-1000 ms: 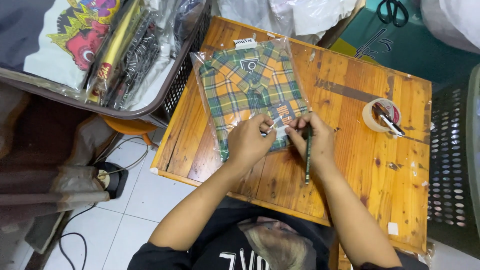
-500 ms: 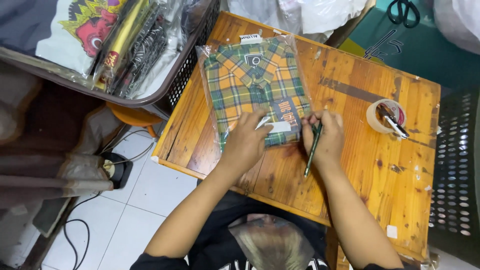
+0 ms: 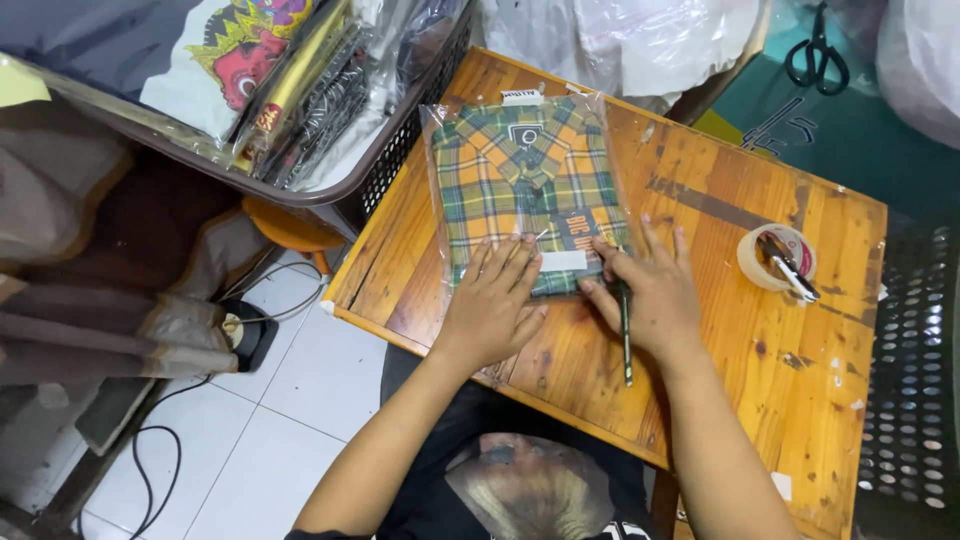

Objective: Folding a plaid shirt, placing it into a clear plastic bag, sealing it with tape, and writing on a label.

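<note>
A folded plaid shirt in orange, green and yellow lies in a clear plastic bag (image 3: 520, 175) on a wooden table (image 3: 720, 330). My left hand (image 3: 495, 300) rests flat on the bag's near end, fingers spread beside a white label (image 3: 563, 261). My right hand (image 3: 648, 290) presses on the bag's near right corner and has a dark green pen (image 3: 626, 335) tucked under its fingers, the pen pointing towards me.
A roll of tape (image 3: 775, 257) with small tools lying on it sits at the table's right. A black basket (image 3: 400, 130) of bagged clothes stands to the left. Black scissors (image 3: 818, 50) hang at the back right. Cables (image 3: 150, 450) lie on the tiled floor.
Both hands have gone from working at the white label to lying flat on the bag's near end. The pen stays in my right hand.
</note>
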